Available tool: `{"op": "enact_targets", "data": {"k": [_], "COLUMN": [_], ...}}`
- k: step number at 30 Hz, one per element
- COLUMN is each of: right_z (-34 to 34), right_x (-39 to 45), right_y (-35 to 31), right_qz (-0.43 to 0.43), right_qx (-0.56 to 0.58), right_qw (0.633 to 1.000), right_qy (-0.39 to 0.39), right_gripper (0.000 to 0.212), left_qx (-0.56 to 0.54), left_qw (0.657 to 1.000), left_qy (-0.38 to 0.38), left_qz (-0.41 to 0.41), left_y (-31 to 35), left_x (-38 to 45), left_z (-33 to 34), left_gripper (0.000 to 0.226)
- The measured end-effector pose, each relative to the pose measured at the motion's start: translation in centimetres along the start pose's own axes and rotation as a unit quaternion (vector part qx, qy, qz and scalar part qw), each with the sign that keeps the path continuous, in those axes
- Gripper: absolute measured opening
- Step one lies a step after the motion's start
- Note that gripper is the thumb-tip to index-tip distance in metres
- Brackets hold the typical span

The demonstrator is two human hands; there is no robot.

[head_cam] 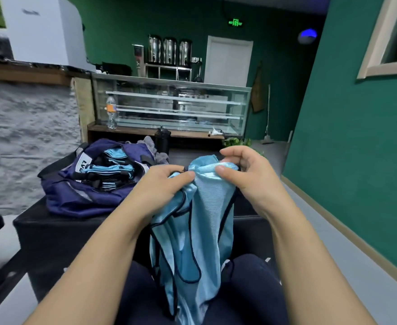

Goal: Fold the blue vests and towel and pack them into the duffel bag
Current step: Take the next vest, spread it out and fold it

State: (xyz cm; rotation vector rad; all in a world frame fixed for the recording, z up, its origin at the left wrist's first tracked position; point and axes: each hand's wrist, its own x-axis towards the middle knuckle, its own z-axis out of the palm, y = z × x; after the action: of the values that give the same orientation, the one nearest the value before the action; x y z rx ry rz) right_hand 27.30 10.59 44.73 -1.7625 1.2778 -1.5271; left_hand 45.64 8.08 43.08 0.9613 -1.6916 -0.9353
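- At frame centre, left hand [167,184] and right hand [244,170] pinch a vest [192,231] by its top edge, letting it hang straight for folding.
- Left of centre, the open bag [82,193] on the table [52,231] already holds folded vests [113,170].

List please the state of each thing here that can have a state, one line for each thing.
blue vest: unfolded, hanging from both hands
left hand: pinches the vest's top edge
right hand: pinches the vest's top edge
duffel bag: open, on the dark table
folded vests: stacked inside the bag
grey towel: crumpled behind the bag, not packed
black bottle: upright, lid on
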Motion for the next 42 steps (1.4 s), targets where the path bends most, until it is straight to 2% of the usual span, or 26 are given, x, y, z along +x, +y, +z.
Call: {"op": "enact_targets", "data": {"k": [4,6,8,13,18,21,25,28,31,33,35,38,42], "right_z": [-0.9,-1.1,-1.5,-2.4,-2.4,-2.5,-2.8,-2.7,-2.1,-1.5,-1.0,-0.4,0.6], "right_x": [-0.2,-0.4,-0.7,-1.1,-1.5,-1.6,-1.5,-1.2,-1.0,-0.9,-0.9,-1.0,-1.6], "right_y": [-0.6,-0.7,-0.7,-1.1,-1.8,-1.9,-1.5,-1.3,-1.0,-0.7,-0.8,-1.7,-2.8], "right_qz": [-0.004,-0.009,-0.018,-0.029,-0.014,0.005,-0.005,-0.024,-0.014,0.010,0.048,0.069,0.034], "right_qx": [-0.033,-0.052,-0.075,-0.140,-0.216,-0.267,-0.268,-0.219,-0.091,-0.008,0.055,0.048,0.007], "right_qw": [0.999,0.998,0.997,0.989,0.974,0.959,0.958,0.973,0.996,0.999,0.995,0.994,0.998], "right_qy": [-0.022,-0.025,-0.027,-0.030,-0.063,-0.090,-0.102,-0.063,0.001,0.033,0.065,0.071,-0.045], "right_gripper": [0.039,0.041,0.041,0.033,0.021,0.010,0.022,0.021,0.022,0.028,0.033,0.027,0.014], "left_qx": [-0.044,-0.066,-0.026,0.077,0.274,0.301,0.247,0.178,0.012,-0.127,-0.216,-0.242,-0.167], "left_qw": [0.997,0.995,0.996,0.991,0.951,0.945,0.963,0.978,0.995,0.989,0.974,0.969,0.985], "left_qy": [0.060,0.046,0.021,0.035,0.059,0.045,0.030,0.024,0.027,0.029,0.029,0.038,-0.006], "left_qz": [0.021,0.053,0.087,0.105,0.130,0.121,0.102,0.102,0.092,0.071,0.053,0.027,0.048], "left_y": [0.5,0.6,1.1,2.0,2.8,2.8,2.3,2.1,2.0,1.8,1.8,2.0,2.1], "left_x": [-0.2,-0.3,-0.5,-0.9,-1.1,-1.0,-0.8,-0.8,-0.7,-0.7,-0.5,-0.2,0.1], "left_z": [-0.5,-0.6,-0.6,-0.1,-0.6,-1.1,-1.9,-2.0,-1.6,-1.2,-0.6,0.2,0.6], "left_gripper": [0.011,0.031,0.038,0.028,0.012,0.014,0.018,0.023,0.028,0.039,0.044,0.052,0.060]}}
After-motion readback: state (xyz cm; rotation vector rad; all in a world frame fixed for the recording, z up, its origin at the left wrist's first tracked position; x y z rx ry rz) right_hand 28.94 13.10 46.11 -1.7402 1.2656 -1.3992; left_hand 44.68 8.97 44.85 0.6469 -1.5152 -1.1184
